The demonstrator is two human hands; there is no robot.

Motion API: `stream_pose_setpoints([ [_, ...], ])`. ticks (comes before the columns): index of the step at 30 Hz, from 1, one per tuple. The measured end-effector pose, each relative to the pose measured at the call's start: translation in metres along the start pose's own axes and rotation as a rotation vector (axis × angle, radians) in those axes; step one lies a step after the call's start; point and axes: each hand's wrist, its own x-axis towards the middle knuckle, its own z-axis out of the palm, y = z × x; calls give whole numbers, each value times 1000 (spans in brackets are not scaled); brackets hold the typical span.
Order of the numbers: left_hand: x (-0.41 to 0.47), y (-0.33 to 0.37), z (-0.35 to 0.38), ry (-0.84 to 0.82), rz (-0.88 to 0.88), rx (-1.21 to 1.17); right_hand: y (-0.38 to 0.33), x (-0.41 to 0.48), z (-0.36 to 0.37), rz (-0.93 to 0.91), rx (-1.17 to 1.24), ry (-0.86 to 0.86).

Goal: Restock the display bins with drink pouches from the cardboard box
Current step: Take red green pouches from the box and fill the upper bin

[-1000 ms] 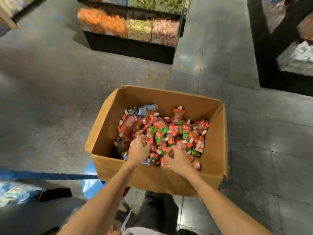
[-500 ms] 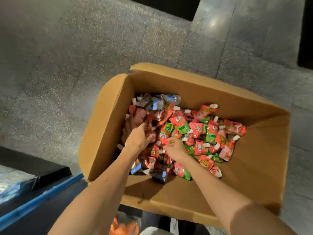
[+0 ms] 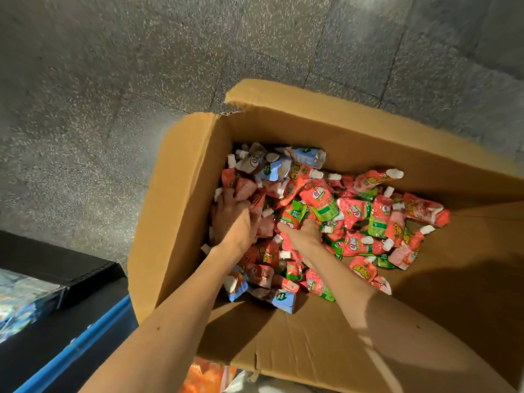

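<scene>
Step in hand: gathering. Both hands are down inside the cardboard box [image 3: 181, 222], collecting a load; nothing is lifted yet.
Left hand [image 3: 232, 219]: fingers bent down into the heap, tips hidden. It appears to grip a bunch of pale pink drink pouches [image 3: 354, 214] just beyond its knuckles.
Right hand [image 3: 304, 236]: just beside the left, nearly touching it. Fingers are curled round a red-and-green pouch; how many lie under the palm, cannot tell.
Task's thing: the pouches lie in a loose pile under and around both hands, spreading well off to the right of the right hand. A few blue ones lie beyond the left hand and by the left forearm.
Box: bare cardboard bottom shows beneath the forearms and to the right of the pile.
Next move (judgement): close firmly on the bunch, lift straight up over the box wall, then carry across to the bins. The pouches are slick and spouted, so loose ones may slip off.
In the way: tall box wall close to the left of the left hand; flap [image 3: 255, 95] beyond both hands.
Surroundings: speckled grey floor [image 3: 113, 95]; dark-edged display bin [image 3: 17, 296], probably, well to the left of the left forearm, contents blurred; blue rail [image 3: 85, 338] beside it.
</scene>
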Motion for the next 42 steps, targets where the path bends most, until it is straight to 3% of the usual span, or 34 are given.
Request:
stream_pose_setpoints([
  [2,0,2,-11,-62,-11,-156,0,1,-1,15,17,-6],
  [5,-6,8,-24,-314,-198,-326,-2,0,-5,16,-16,-24],
  [12,-24,3,-32,-208,-331,-631,5,-11,-16,-1,-116,-184],
  [16,-30,6,-37,-364,-595,-1036,17,-18,9,-76,-359,-114],
  [20,-39,2,-38,-455,-612,-1407,32,-26,23,-240,-656,15],
  [23,-45,-2,-35,-427,-665,-1558,38,-21,25,-298,-710,72],
  [28,-50,1,-44,-464,-572,-1585,38,-17,20,-375,-656,158],
  [33,-59,5,-49,-496,-502,-1488,39,-24,27,-383,-606,105],
  [35,-64,4,-49,-480,-500,-1474,39,-18,23,-422,-497,87],
  [42,-72,-5,-41,-403,-557,-1413,22,-36,-4,-572,-548,121],
])
